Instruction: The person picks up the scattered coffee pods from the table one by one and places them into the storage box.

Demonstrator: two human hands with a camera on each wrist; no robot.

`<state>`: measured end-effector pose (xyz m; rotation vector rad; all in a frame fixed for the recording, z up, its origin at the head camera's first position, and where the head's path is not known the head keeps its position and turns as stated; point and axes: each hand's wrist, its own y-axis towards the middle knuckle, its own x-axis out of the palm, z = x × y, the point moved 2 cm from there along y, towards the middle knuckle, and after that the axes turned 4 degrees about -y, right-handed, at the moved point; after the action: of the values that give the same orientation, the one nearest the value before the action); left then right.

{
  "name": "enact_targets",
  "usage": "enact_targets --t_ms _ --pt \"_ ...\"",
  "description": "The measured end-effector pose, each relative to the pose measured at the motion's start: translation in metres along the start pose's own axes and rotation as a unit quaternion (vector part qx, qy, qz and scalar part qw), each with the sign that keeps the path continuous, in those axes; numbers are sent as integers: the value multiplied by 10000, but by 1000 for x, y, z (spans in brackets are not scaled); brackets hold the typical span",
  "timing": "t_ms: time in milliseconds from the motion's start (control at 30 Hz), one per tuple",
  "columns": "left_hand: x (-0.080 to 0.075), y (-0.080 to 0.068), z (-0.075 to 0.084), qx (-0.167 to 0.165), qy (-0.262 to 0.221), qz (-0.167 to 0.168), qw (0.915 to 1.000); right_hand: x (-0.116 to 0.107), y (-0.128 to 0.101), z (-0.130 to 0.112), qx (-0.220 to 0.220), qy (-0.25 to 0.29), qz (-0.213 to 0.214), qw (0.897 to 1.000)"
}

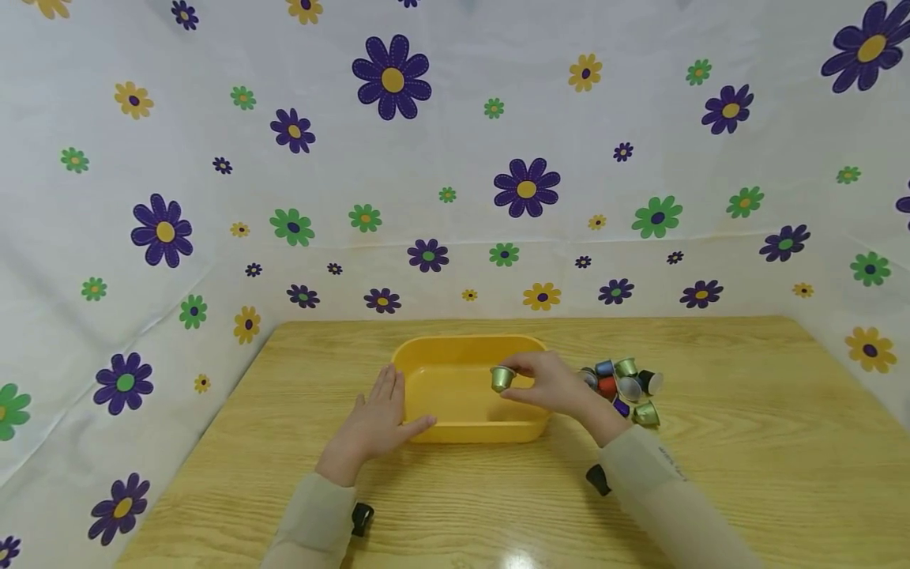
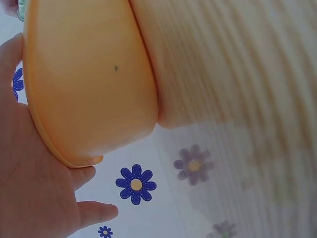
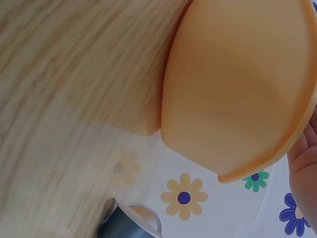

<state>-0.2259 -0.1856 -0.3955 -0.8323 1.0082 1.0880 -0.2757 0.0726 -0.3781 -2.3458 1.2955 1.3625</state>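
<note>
A yellow plastic tub stands in the middle of the wooden table. My left hand lies flat against the tub's left wall with straight fingers; the left wrist view shows the palm against the tub's rim. My right hand pinches a gold-green coffee capsule and holds it over the tub's right half. In the right wrist view the tub's outer wall fills the frame, with part of the hand at the right edge.
A heap of several coloured coffee capsules lies on the table just right of the tub; one capsule shows in the right wrist view. A flowered cloth walls in the table at the back and both sides.
</note>
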Motion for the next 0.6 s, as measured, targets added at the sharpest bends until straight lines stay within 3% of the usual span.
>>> enact_targets --t_ms 433,600 --pt "0 1 -1 -46 2 -23 10000 21 12 -9 -483 25 -150 9987" --pt "0 1 -1 -40 -12 -22 10000 28 16 -14 -467 -116 -219 9986"
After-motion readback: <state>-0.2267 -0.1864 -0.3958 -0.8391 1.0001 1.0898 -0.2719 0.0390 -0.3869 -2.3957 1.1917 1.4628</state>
